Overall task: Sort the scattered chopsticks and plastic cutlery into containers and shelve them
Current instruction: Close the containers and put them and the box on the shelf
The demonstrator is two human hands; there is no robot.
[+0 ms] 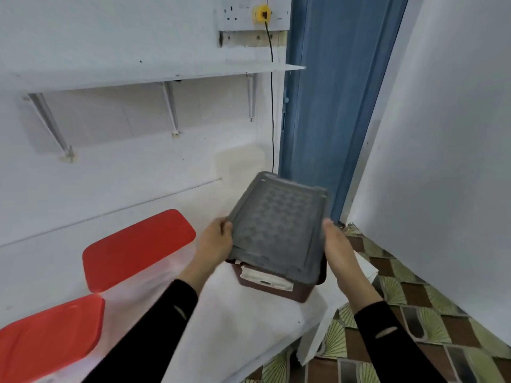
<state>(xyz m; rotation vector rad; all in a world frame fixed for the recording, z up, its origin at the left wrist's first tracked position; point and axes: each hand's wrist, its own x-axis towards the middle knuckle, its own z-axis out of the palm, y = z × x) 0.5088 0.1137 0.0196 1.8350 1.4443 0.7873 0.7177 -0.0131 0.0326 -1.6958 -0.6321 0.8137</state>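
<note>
Late stage, prob. Left hand [215, 239] & right hand [338, 251] grip the lidded brown box [276, 283] by its grey lid [276, 225], tilted above the white table [243, 322]. Two red-lidded containers [138, 247] closed nearby; wall shelf [154, 74] bare, so shelving remains.

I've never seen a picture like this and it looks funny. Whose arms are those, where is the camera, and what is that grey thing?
There is no machine here. The camera sits on a person's head and looks down, so you see their own arms in black sleeves. The left hand and right hand each hold one side of a grey patterned lid, tilted over a dark red-brown box. The box stands on a white surface. To the left are two clear containers with red lids, one nearer, one farther. Above is an empty-looking white wall shelf. The picture is a bit blurry, so I cannot see inside the box.
</note>
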